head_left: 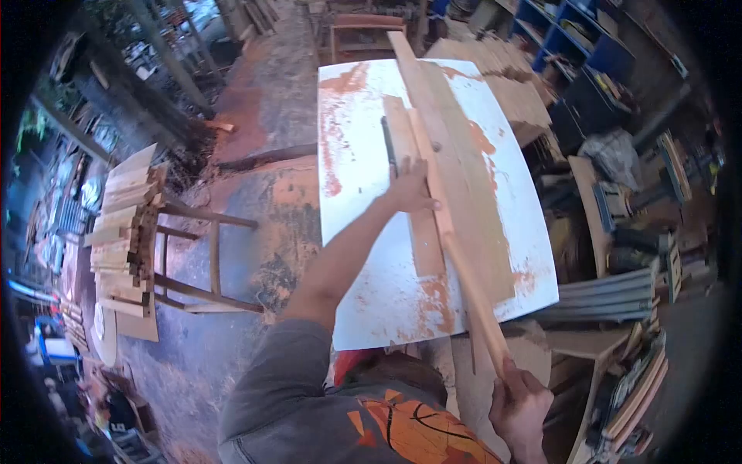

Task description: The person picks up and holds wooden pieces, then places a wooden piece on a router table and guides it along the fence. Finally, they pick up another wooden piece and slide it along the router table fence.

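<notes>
A long narrow wooden strip [466, 267] runs lengthwise over a white tabletop [355, 255] and past its near edge. Around the strip's near end, the fingers of my right hand [522, 404] are closed. My left hand [410, 188] lies with fingers spread on a flat board [425, 243], its thumb against the strip. A dark, thin bar [389, 143] lies beside that board, close to my left fingertips. To the right of the strip is a wide, light-brown panel [483, 224]. Another long piece of wood [407, 62] sticks out beyond the far edge.
Reddish sawdust [437, 305] is scattered over the white top. On the left, a wooden stand [212, 255] bears a stack of cut wood pieces [124, 240]. Blue shelves [568, 39] stand at the back right. Boards and grey ribbed pieces [607, 298] crowd the right side.
</notes>
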`<move>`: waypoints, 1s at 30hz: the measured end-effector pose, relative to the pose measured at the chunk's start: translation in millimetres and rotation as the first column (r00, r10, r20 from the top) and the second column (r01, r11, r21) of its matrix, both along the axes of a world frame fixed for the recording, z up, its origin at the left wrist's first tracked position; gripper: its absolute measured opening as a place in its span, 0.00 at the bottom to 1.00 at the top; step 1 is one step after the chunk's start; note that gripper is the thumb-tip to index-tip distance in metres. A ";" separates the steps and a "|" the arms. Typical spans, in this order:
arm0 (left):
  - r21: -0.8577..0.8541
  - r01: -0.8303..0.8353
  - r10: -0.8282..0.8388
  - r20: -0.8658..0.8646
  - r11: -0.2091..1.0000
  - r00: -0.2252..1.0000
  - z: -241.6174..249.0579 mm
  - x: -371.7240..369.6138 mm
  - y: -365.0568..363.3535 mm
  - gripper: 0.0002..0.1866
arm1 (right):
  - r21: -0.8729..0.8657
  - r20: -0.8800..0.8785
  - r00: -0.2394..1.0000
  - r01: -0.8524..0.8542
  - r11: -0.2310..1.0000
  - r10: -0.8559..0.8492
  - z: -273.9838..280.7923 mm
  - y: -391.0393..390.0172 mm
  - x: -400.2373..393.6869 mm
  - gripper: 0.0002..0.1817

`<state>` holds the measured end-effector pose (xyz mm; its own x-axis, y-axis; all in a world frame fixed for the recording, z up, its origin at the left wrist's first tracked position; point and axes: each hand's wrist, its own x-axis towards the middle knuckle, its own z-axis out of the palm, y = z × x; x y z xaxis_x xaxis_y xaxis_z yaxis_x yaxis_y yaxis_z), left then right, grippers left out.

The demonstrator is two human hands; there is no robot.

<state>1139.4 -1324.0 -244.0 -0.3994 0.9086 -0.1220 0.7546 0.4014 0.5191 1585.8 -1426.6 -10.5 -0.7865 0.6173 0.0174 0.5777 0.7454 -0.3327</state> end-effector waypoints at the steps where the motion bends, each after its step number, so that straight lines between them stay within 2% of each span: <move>1: 0.004 -0.019 0.019 -0.008 1.000 1.000 2.4 -0.4 -1.9 0.70 | 0.002 0.034 0.999 0.036 0.999 -0.036 1.5 0.3 -2.5 0.23; 6: 0.017 -0.030 0.030 0.015 0.999 0.999 8.7 2.8 -2.5 0.67 | -0.010 0.033 0.998 0.051 0.999 -0.051 1.5 2.3 -6.9 0.22; 8: 0.014 -0.043 0.043 0.014 0.999 0.999 5.4 0.5 -1.1 0.65 | 0.039 0.009 1.000 -0.001 0.999 0.000 0.6 4.6 -9.9 0.21; 11: 0.069 -0.031 0.031 -0.001 0.997 1.000 -5.0 -3.4 0.1 0.63 | 0.002 0.031 0.999 0.040 0.999 -0.040 -1.8 6.8 -11.0 0.20; 12: 0.070 0.001 -0.001 0.004 0.998 1.000 -3.2 -4.7 1.1 0.63 | 0.008 0.091 0.994 0.060 0.998 -0.061 3.0 5.7 -14.8 0.20; 14: 0.034 -0.034 0.033 0.023 0.999 0.999 1.4 -7.9 4.1 0.64 | 0.031 0.077 0.995 0.059 0.998 -0.062 1.4 7.1 -17.5 0.21; 18: -0.018 -0.002 0.002 0.002 1.000 1.000 7.3 -19.2 11.2 0.65 | 0.067 0.056 0.998 0.016 0.998 -0.020 -2.2 10.9 -25.2 0.23; 24: -0.108 -0.003 -0.002 -0.047 0.994 0.999 13.2 -37.3 24.0 0.65 | 0.047 0.100 0.994 0.033 0.998 -0.038 4.9 16.1 -45.9 0.24; 30: -0.118 -0.007 -0.002 -0.075 0.993 0.997 10.2 -55.1 35.0 0.64 | 0.055 0.070 0.997 0.023 0.998 -0.027 -8.4 25.7 -56.7 0.24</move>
<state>1084.2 -1289.0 -233.8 -0.4137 0.8885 -0.1985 0.7882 0.4586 0.4103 1529.0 -1400.9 -18.9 -0.7711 0.6367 -0.0039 0.6173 0.7461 -0.2496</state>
